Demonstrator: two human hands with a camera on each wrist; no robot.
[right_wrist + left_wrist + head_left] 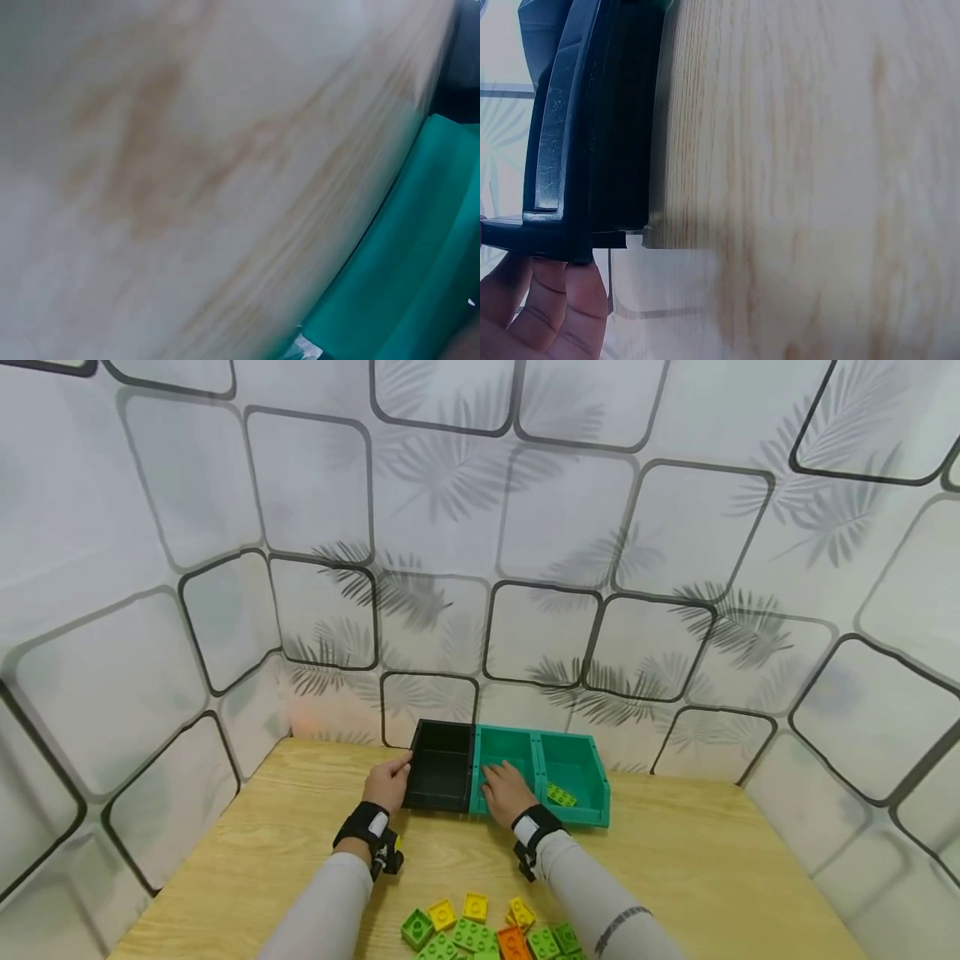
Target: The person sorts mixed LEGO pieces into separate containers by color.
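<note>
On the left, my left hand (386,785) grips the side of a black bin (442,777). In the left wrist view its fingers (581,307) tuck under the rim of that bin. My right hand (507,791) reaches into the middle teal bin (506,739), fingers spread a little, near the wall beside the black bin. No object shows in it; the fingertips are partly hidden. The right teal bin (573,752) stands alongside and holds a lime green toy brick (560,795).
Several toy bricks lie near the table's front edge, among them a green brick (417,928), a yellow brick (475,906) and an orange brick (513,943). The wooden table (690,843) meets a patterned curtain (442,627) behind the bins.
</note>
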